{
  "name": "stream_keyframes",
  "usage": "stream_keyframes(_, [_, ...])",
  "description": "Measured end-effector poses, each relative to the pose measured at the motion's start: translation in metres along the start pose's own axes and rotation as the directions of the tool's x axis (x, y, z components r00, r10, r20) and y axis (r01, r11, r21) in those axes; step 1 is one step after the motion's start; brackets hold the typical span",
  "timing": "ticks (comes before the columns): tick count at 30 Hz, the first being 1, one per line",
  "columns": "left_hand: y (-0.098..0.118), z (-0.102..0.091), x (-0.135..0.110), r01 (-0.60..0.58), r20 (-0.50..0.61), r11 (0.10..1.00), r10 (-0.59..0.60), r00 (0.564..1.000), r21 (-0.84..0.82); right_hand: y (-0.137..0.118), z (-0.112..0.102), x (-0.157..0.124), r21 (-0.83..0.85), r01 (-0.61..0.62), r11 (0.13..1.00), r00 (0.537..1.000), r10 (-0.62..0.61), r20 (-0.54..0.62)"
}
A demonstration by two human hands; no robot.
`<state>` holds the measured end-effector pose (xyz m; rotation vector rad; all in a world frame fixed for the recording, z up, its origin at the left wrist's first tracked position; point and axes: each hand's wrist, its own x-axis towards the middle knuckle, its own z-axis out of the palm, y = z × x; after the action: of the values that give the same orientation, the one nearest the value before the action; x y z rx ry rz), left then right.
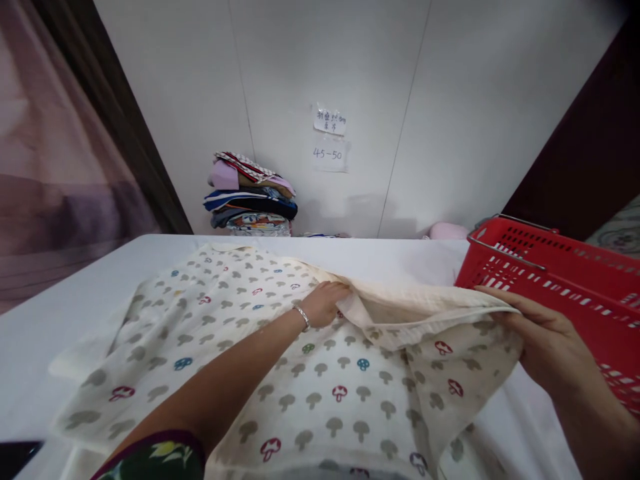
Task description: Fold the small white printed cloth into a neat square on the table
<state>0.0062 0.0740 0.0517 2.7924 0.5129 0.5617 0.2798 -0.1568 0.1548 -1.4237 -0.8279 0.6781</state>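
Observation:
A cream cloth [320,380] printed with grey, red, blue and green mushrooms is spread over the white table [30,333]. My left hand [327,303], with a silver bracelet at its wrist, closes on the cloth's far edge near the middle. Further right, my right hand [545,333] pinches the cloth's corner and holds it up off the table. Between the two hands the edge sags and folds over, showing its plain cream underside. Part of the left fingertips is hidden by the fabric and the hand itself.
Beside my right hand stands a red plastic basket [550,273] with metal handles. A stack of folded fabrics [253,193] sits beyond the table's far edge, against a white wall with paper signs [330,155]. A pink object [449,231] lies back right; curtains [60,153] hang left.

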Motion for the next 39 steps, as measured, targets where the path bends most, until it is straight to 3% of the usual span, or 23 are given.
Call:
stream_keyframes(2, [0.019, 0.003, -0.001, -0.049, 0.039, 0.997, 0.051, 0.998, -0.068, -0.002, 0.002, 0.001, 0.012, -0.010, 1.000, 1.000, 0.010, 0.005])
stream_keyframes(7, [0.068, 0.009, 0.011, -0.135, -0.005, 0.961, 0.138, 0.990, -0.241, -0.008, 0.010, 0.004, 0.014, -0.019, 1.000, 0.999, 0.018, 0.050])
stream_keyframes(12, [0.086, 0.010, 0.020, -0.047, 0.026, 0.955, 0.057, 0.998, -0.293, -0.010, 0.009, 0.002, 0.084, -0.050, 0.995, 0.994, 0.041, 0.101])
stream_keyframes(17, [0.086, 0.001, 0.014, 0.111, 0.013, 0.864, -0.120, 0.993, -0.491, -0.011, 0.007, -0.002, 0.161, -0.075, 0.984, 0.988, 0.051, 0.147])
stream_keyframes(21, [0.076, -0.008, 0.015, 0.215, -0.131, 0.818, -0.331, 0.934, -0.534, -0.012, 0.006, -0.006, 0.184, -0.127, 0.975, 0.978, 0.093, 0.186])
stream_keyframes(24, [0.070, -0.015, 0.018, 0.258, -0.190, 0.800, -0.416, 0.889, -0.541, -0.014, 0.006, -0.009, 0.180, -0.167, 0.969, 0.970, 0.129, 0.207])
stream_keyframes(28, [0.066, -0.017, 0.022, 0.285, -0.178, 0.790, -0.439, 0.880, -0.542, -0.015, 0.005, -0.011, 0.139, -0.146, 0.979, 0.971, 0.115, 0.211])
stream_keyframes(32, [0.062, -0.012, 0.023, 0.292, -0.133, 0.797, -0.418, 0.898, -0.529, -0.015, -0.001, -0.016, -0.022, -0.009, 1.000, 0.988, 0.012, 0.153])
stream_keyframes(36, [0.055, -0.009, 0.018, 0.275, -0.022, 0.796, -0.339, 0.940, -0.539, -0.012, -0.018, -0.022, -0.195, 0.127, 0.973, 0.990, -0.113, 0.080])
stream_keyframes(39, [0.045, -0.010, 0.010, 0.336, 0.079, 0.779, -0.349, 0.934, -0.529, -0.010, -0.033, -0.026, -0.254, 0.150, 0.955, 0.989, -0.145, 0.040])
